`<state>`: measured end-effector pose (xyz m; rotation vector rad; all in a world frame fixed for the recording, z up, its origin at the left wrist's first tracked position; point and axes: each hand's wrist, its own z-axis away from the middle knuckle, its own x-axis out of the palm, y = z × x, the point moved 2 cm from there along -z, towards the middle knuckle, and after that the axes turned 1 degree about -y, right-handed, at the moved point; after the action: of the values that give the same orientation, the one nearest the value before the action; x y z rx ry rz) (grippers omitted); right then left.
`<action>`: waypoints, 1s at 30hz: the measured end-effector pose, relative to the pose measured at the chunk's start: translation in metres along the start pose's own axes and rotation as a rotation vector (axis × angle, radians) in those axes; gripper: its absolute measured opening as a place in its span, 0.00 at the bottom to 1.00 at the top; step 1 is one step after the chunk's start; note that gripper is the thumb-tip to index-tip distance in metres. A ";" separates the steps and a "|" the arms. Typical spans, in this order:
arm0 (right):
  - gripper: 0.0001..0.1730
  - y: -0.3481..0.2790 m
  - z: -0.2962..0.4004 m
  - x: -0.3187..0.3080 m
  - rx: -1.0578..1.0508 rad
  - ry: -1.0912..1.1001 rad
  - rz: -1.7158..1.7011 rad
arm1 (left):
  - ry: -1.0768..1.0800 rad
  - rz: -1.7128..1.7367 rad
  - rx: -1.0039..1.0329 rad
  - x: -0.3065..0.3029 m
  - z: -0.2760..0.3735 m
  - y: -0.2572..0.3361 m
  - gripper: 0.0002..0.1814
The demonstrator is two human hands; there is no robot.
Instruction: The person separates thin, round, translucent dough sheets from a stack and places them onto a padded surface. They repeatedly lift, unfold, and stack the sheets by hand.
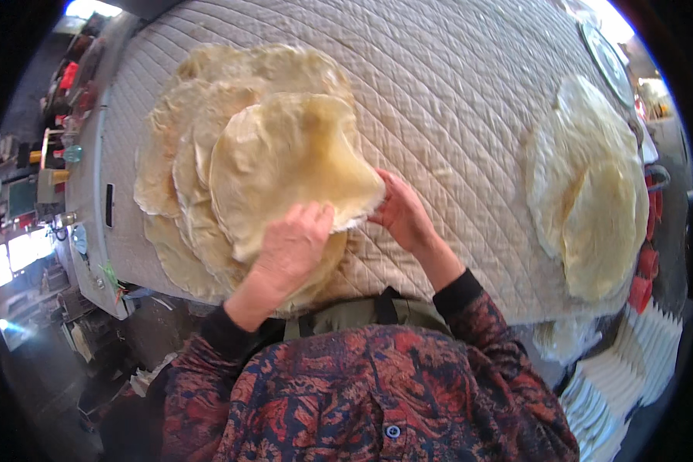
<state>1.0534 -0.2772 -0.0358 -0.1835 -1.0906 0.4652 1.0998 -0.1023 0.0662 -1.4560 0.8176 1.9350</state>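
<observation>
A thin, round, translucent yellowish sheet (283, 156) lies on top of an overlapping pile of similar sheets (167, 144), left of centre on a quilted beige cover. My right hand (401, 208) grips this top sheet's right edge, which is raised and curled; its fingertips are partly behind the sheet. My left hand (297, 239) rests on the near edge with fingers bent, and whether it pinches the sheet is not clear. Farther right, paler round sheets (577, 173) lie overlapped on the same cover.
The quilted cover (439, 115) spreads over a large table. A dark narrow object (110, 205) lies near its left edge. A round item (606, 60) stands at the far right corner. Below the right side are red containers (641, 291) and stacked white ridged pieces (612, 369).
</observation>
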 end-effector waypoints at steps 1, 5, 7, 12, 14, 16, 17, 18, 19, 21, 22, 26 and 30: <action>0.16 0.004 0.003 -0.014 -0.008 0.060 0.112 | -0.028 0.064 0.019 0.019 0.010 0.014 0.17; 0.07 0.026 0.012 -0.070 -0.111 0.182 0.231 | -0.098 0.226 0.067 0.062 0.031 0.048 0.19; 0.05 0.032 0.014 -0.069 -0.189 0.217 0.114 | -0.110 0.306 0.072 0.063 0.037 0.053 0.20; 0.04 0.037 0.026 -0.045 -0.068 0.109 0.022 | 0.160 0.753 -0.047 0.055 0.014 0.040 0.23; 0.04 0.040 0.027 -0.040 -0.050 0.010 0.164 | 0.230 0.755 -0.233 0.050 -0.001 0.037 0.24; 0.06 0.046 0.027 -0.033 -0.074 -0.077 0.312 | 0.306 0.649 -0.340 0.043 -0.014 0.038 0.21; 0.07 0.048 0.028 -0.029 -0.073 -0.081 0.347 | 0.308 0.627 -0.343 0.041 -0.016 0.036 0.20; 0.07 0.048 0.031 -0.021 -0.071 -0.083 0.383 | 0.308 0.606 -0.348 0.041 -0.016 0.034 0.18; 0.07 0.048 0.031 -0.015 -0.070 -0.084 0.418 | 0.307 0.585 -0.352 0.041 -0.016 0.032 0.17; 0.06 0.048 0.029 -0.015 -0.028 -0.017 0.330 | 0.374 0.634 -0.315 0.042 -0.015 0.031 0.13; 0.06 0.047 0.030 -0.016 -0.013 -0.009 0.294 | 0.396 0.666 -0.303 0.042 -0.013 0.030 0.12; 0.04 0.048 0.022 -0.030 -0.054 -0.034 0.249 | 0.353 0.851 -0.445 0.055 -0.012 0.021 0.07; 0.04 0.033 0.019 -0.029 -0.120 0.263 0.207 | 0.417 1.907 -0.786 0.092 -0.008 -0.008 0.12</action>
<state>1.0172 -0.2625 -0.0624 -0.4540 -0.8448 0.5447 1.0890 -0.0953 -0.0253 -1.5016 2.4014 3.5935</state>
